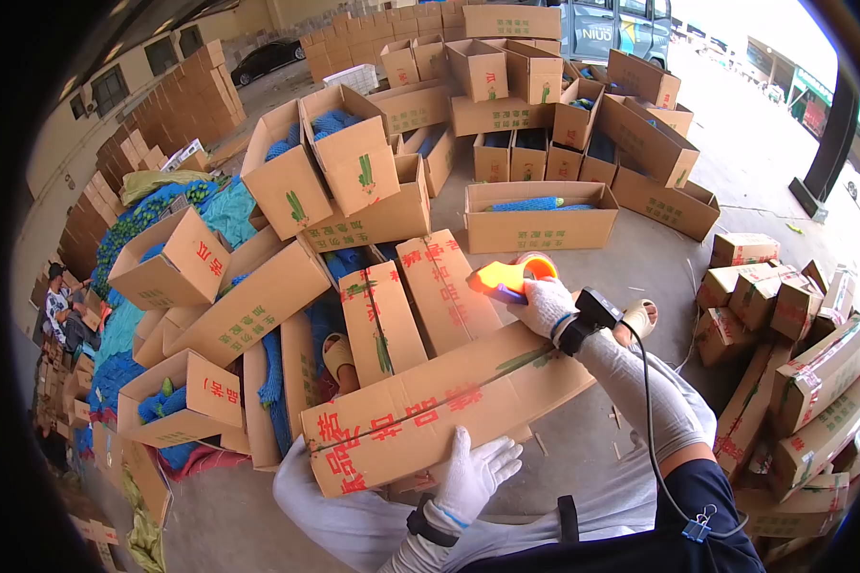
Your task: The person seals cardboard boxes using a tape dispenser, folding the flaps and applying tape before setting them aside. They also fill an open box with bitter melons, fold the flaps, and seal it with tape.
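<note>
A long closed carton (449, 406) with red printing lies slanted across my lap, a dark line along its top seam. My gloved right hand (548, 307) is closed round an orange tape dispenser (500, 279), just beyond the carton's far right end. Against the carton's near side rests my gloved left hand (468, 479), fingers spread and holding nothing. Two more closed cartons, one on the left (382, 320) and one on the right (446, 291), lie just beyond it. Black bands circle both wrists.
Open cartons holding blue-netted green produce surround me, including a long carton (542, 232) ahead. Closed cartons (822, 401) are piled on the right. A cable (652, 420) runs down my right arm. At far left sits another person (67, 310).
</note>
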{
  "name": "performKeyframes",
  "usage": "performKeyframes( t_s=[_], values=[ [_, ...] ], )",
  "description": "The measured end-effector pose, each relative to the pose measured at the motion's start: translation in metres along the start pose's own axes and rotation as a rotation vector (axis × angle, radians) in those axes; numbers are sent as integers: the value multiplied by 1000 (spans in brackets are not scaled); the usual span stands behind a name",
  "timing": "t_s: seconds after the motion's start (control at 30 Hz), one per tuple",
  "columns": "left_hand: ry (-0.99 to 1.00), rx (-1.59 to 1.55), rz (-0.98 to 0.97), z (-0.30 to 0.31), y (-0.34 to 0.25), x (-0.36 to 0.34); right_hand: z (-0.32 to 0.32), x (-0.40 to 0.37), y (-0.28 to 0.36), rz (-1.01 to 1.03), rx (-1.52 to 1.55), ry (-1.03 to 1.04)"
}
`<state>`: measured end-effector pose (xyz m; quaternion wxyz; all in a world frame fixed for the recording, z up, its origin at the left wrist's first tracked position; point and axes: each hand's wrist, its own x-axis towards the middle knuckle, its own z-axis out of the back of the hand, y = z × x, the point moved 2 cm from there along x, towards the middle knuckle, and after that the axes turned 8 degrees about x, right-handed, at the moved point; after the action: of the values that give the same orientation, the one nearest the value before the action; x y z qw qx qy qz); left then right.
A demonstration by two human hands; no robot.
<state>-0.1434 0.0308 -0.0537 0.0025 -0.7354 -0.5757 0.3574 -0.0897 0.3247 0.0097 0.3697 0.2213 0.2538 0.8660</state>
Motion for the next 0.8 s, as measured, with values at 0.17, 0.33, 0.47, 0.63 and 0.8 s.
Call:
performKeyframes(
  t_s=[0.17,0.33,0.47,0.63,0.8],
  values=[
    [190,110,88,3,-25,11,64,-52,-40,-219,277,-326],
    [272,689,-136,-78,-27,4,129,-166,-11,-228,1324,-103],
    [293,619,-324,-154,-27,50,105,-249,-16,-431,1342,71],
    [489,436,101,-179,9,74,92,-296,-12,-611,1141,67],
    [435,674,65,-187,20,71,87,-315,-15,-536,1043,44]
  ],
)
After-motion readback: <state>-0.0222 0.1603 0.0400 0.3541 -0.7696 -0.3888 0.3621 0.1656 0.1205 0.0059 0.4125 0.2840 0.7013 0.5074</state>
